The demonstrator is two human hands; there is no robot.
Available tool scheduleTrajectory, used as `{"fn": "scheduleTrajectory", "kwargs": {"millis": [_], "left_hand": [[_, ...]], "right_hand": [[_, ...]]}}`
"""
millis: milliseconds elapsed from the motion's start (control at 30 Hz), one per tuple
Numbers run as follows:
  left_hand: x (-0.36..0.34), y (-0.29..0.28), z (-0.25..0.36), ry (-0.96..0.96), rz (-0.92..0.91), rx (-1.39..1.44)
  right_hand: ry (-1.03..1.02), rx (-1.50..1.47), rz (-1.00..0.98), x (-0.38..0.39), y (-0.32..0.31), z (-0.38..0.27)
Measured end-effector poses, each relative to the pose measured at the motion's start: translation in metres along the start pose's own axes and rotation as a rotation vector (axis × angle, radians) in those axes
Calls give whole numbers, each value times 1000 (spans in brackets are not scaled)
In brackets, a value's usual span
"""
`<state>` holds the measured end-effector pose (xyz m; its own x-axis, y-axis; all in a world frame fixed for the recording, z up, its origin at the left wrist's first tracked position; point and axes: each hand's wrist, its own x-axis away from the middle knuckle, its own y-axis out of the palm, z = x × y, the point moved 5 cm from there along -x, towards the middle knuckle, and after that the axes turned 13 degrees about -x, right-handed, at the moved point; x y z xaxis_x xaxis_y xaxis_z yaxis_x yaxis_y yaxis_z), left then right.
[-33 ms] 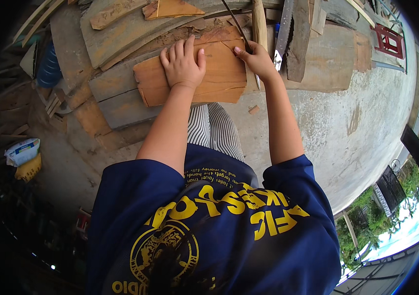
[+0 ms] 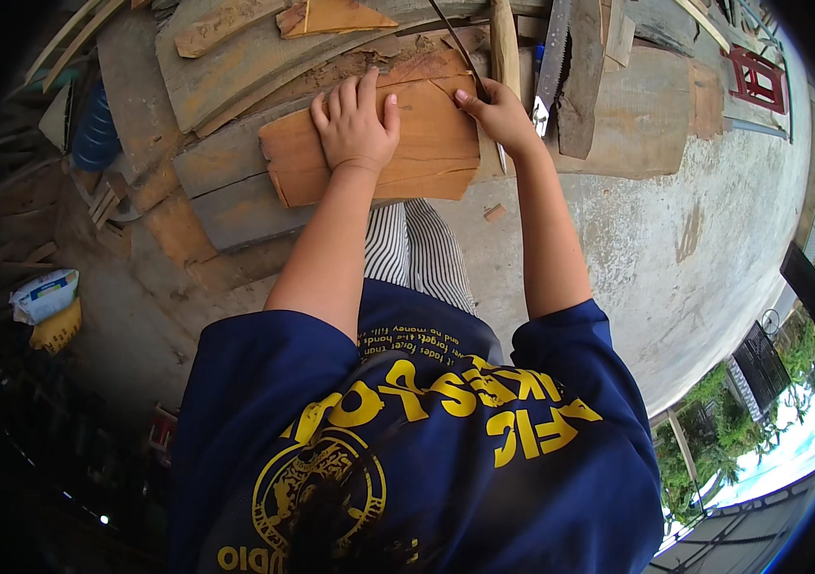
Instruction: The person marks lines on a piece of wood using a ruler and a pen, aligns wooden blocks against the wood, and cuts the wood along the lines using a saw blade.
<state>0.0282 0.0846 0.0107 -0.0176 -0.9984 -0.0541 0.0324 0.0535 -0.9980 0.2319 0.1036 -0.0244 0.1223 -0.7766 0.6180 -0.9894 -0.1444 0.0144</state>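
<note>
My left hand point(image 2: 355, 124) lies flat on a reddish-brown wooden board point(image 2: 427, 129), fingers spread and pointing away from me. The board rests on other planks and has dark grain lines or cracks across it. At its right edge, my right hand point(image 2: 501, 117) is closed on a long, thin, dark strip-like tool point(image 2: 453, 36), seen nearly edge-on. That tool slants up and left from the fingers past the picture's top edge. Its exact kind does not show, and the grip hides its lower end. A pale wooden stick point(image 2: 504, 48) runs behind the hand.
Right of the stick lies a toothed saw blade point(image 2: 551, 72) beside a rough grey wood piece point(image 2: 582, 86). Grey planks point(image 2: 235, 206) extend leftward. A blue plastic bottle point(image 2: 94, 132) and a white bag point(image 2: 44, 297) are at left. A red plastic stool point(image 2: 757, 81) stands far right.
</note>
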Motion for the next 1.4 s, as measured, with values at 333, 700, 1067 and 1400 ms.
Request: {"fn": "scheduleTrajectory", "kwargs": {"millis": [333,700,1067,1400], "left_hand": [[1,3,-4,6,63,21],[0,-1,-1,-4,11,-14],[-1,1,-1,-4,41,2],[1,2,-2,-15,-2,8]], "right_hand": [[59,191,-15,3,5,-22],[109,285,-24,4,4,-25],[163,325,-43,4,2,-28],[163,270,-47,-2,4,-9]]}}
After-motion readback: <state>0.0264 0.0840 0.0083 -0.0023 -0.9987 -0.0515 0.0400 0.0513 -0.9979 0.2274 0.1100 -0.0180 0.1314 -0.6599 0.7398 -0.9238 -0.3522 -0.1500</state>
